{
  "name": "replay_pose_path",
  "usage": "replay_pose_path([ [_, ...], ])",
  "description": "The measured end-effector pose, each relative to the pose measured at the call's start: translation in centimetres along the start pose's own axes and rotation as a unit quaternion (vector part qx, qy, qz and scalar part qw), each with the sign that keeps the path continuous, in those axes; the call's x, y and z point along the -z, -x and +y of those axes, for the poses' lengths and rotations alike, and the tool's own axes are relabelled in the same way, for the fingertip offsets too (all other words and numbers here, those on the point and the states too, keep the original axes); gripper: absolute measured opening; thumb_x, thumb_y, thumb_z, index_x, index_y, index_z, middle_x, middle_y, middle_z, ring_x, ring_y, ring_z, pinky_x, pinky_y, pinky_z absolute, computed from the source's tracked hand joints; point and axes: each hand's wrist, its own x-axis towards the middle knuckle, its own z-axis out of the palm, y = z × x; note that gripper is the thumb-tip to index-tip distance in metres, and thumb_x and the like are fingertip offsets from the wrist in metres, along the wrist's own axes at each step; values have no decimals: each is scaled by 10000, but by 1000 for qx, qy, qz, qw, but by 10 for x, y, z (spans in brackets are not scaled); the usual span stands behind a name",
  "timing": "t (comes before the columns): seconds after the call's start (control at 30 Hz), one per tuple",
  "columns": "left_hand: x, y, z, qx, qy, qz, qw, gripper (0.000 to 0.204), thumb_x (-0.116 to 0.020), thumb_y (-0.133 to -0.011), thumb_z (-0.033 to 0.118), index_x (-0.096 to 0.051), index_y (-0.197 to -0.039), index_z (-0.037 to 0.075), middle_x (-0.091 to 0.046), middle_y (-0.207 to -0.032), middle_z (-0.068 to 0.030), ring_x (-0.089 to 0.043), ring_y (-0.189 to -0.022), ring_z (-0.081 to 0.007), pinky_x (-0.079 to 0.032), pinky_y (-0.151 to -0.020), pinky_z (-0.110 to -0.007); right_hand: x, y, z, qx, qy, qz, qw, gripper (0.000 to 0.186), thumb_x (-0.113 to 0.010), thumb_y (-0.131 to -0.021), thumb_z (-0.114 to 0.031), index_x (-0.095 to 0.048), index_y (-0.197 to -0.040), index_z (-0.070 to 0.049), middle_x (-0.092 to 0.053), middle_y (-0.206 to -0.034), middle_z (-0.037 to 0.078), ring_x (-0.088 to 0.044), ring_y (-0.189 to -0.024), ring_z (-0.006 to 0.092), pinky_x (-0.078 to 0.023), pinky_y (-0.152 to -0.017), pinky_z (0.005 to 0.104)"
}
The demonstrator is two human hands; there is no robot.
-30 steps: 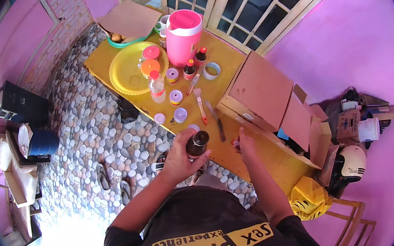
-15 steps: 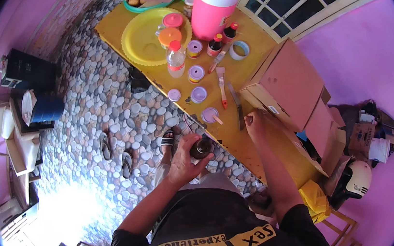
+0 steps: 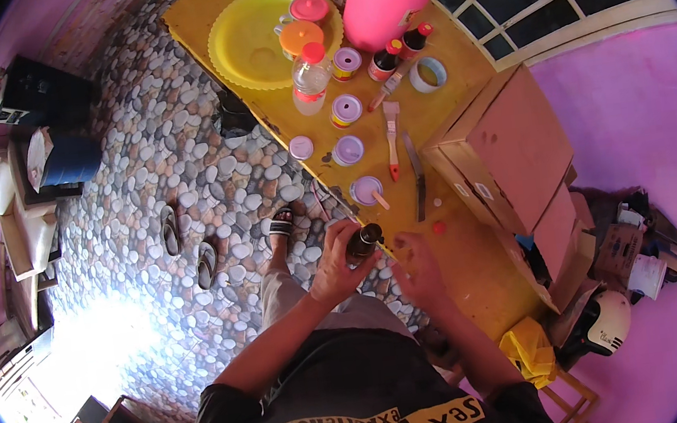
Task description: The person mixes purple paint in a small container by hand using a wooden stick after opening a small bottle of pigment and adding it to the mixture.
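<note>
My left hand (image 3: 335, 266) is wrapped round a dark bottle (image 3: 365, 238) at the table's front edge. Just right of it, my right hand (image 3: 417, 269) has its fingers loosely curled and apart, with nothing visible in them. Near it on the yellow table (image 3: 471, 280) lie a small red cap (image 3: 439, 227) and a pale disc (image 3: 438, 202). Beyond are a purple-rimmed container (image 3: 365, 190) with a wooden stick, a flat blade (image 3: 417, 182), a red-handled brush (image 3: 392, 143), purple-lidded cans (image 3: 346, 110), a clear bottle (image 3: 310, 81) and a tape roll (image 3: 428, 74).
A yellow tray (image 3: 252, 37), pink jug (image 3: 382, 6) and two red-labelled bottles (image 3: 384, 64) stand at the back. Cardboard boxes (image 3: 508, 159) fill the table's right side, above a helmet (image 3: 602, 323) and yellow bag (image 3: 526, 353). Sandals (image 3: 207, 264) lie on the pebble-patterned floor.
The view has shifted over the table. My left hand has brought the bottle rightward; my right hand has come down and left toward it. A red cap now shows on the table.
</note>
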Motion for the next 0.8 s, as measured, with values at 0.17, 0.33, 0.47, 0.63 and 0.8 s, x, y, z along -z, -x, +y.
replay_pose_path([
  [0.17,-12,2,-24,-1,-29,0,1000,725,-885,-818,120,-448,-1388,21,-537,-1297,-199,-601,-1184,-396,-524,-969,-449,-40,-12,-26,-7,-146,30,989,544,-782,-937,-218,-573,-1375,28,-652,-1217,189,-683,-1080,264,-552,-909,361],
  [0.33,-15,3,-42,21,-57,3,998,710,-860,-836,131,-436,-1396,24,-573,-1241,-221,-607,-1136,-441,-515,-939,-487,-68,-23,-10,-48,-151,52,986,533,-792,-936,-217,-584,-1356,37,-685,-1158,168,-716,-985,232,-575,-845,336],
  [0.47,-10,-1,-46,31,-68,-19,997,695,-848,-848,147,-437,-1394,23,-579,-1236,-226,-610,-1122,-448,-510,-942,-497,-81,-25,-3,-76,-171,64,980,504,-792,-942,-200,-596,-1344,33,-703,-1132,150,-727,-939,203,-583,-814,323],
  [0.63,-7,-7,-46,37,-75,-31,996,682,-838,-861,158,-444,-1401,27,-592,-1224,-214,-619,-1109,-438,-504,-949,-503,-85,-30,0,-73,-155,72,983,491,-781,-955,-217,-604,-1345,24,-705,-1142,151,-726,-941,196,-584,-811,321],
  [0.8,-6,-10,-46,36,-93,-39,994,675,-835,-874,176,-448,-1407,29,-601,-1235,-206,-623,-1140,-431,-501,-969,-505,-84,-34,-7,-107,-188,67,974,488,-770,-965,-233,-607,-1348,22,-704,-1156,155,-721,-956,196,-583,-810,319],
])
